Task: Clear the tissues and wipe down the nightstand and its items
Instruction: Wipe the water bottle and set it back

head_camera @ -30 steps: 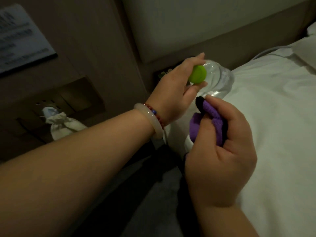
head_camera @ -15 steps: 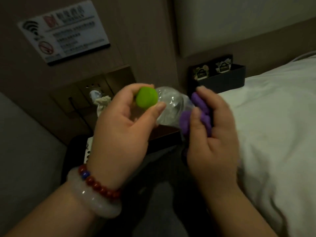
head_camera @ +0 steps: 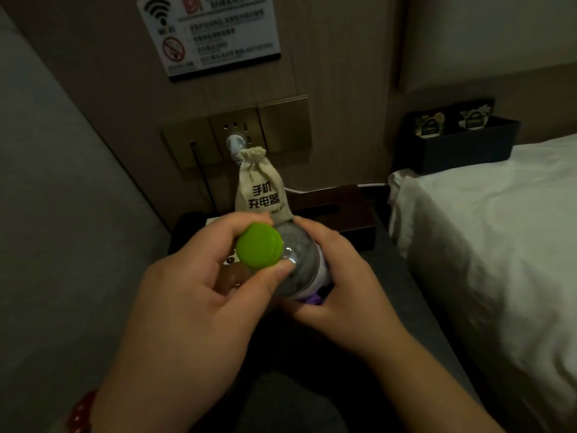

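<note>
Both hands hold the bottle (head_camera: pixel 296 257) over the nightstand's (head_camera: pixel 393 270) near edge: my left hand (head_camera: pixel 187 307) pinches the cap (head_camera: pixel 259 245), my right hand (head_camera: pixel 352 292) clasps the cloth (head_camera: pixel 312 299) round it. A slipping grip might topple the pouch (head_camera: pixel 260 189).

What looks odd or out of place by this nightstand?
Nothing spilled or broken shows. The bottle is capped, the left hand holding its green cap, the right hand wrapping a purple cloth round it. Only mild oddity: a cloth pouch crowds the plug in the wall socket.
</note>
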